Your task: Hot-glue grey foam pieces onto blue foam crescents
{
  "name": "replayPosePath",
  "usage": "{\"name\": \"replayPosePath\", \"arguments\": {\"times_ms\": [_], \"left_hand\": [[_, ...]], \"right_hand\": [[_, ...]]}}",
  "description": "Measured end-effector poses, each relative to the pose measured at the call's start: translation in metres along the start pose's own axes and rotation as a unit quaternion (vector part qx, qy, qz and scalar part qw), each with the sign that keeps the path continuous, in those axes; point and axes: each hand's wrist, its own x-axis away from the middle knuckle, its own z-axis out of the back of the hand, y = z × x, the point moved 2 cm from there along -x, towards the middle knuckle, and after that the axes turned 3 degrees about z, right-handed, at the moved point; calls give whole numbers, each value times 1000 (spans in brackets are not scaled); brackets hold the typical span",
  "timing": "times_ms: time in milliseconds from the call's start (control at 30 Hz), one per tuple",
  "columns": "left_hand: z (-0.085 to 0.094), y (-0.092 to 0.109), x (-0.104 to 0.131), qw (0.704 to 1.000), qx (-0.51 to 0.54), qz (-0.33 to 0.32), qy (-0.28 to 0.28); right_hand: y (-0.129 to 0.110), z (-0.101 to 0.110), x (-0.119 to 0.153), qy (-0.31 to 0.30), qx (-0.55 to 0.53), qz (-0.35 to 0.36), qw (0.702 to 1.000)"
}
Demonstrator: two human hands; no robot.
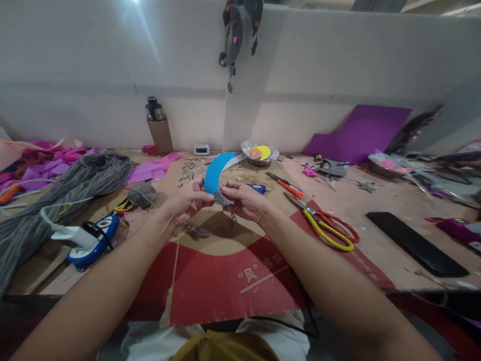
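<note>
Blue crescent, its lower tip wrapped in grey yarn, is pinched between left hand and right hand

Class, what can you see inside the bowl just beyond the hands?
Clear plastic, a yellow piece and an orange piece show at the top of the bowl. They cover its bottom, so anything beneath them cannot be seen.

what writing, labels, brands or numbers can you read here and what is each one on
"风" in quotation marks, on the red part of the cardboard under the hands.
Right after it, fainter: "疾如", partly shadowed by the right arm.
Too small or blurred to read: the display of the small white device, and the faint lettering on the red cardboard right of the scissors.
</note>
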Motion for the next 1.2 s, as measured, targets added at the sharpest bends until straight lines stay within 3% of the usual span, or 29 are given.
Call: {"name": "replayPosePath", "arguments": {"times_ms": [133,233,467,567,633,700,800,933,1000,1100,1200], "left_hand": [[0,-1,1,999,30,20,-10],[1,-2,0,998,45,29,-20],[-1,-2,1,995,80,57,-2],[-4,-1,2,994,87,64,-9],[-5,-1,2,996,72,59,-11],[-4,1,2,999,28,42,6],[3,4,0,991,-100,-23,83],[12,6,-3,927,-277,-167,191],[11,2,-6,920,-293,-193,175],[4,-9,-8,941,-256,-179,129],[-1,-16,-6,949,-208,-180,155]], "right_hand": [[-3,-4,0,28,8,75,997],[-6,-9,0,48,92,164,981],[-12,-10,9,102,300,328,890],[-14,-10,14,100,382,349,850],[-15,-11,14,100,407,346,839],[-16,-10,13,131,391,332,848],[-15,-4,7,186,301,261,898],[-6,-2,1,189,153,141,960],[-3,-5,2,182,114,114,970],[1,-11,4,181,90,98,974],[5,-15,4,197,98,89,971]]}}
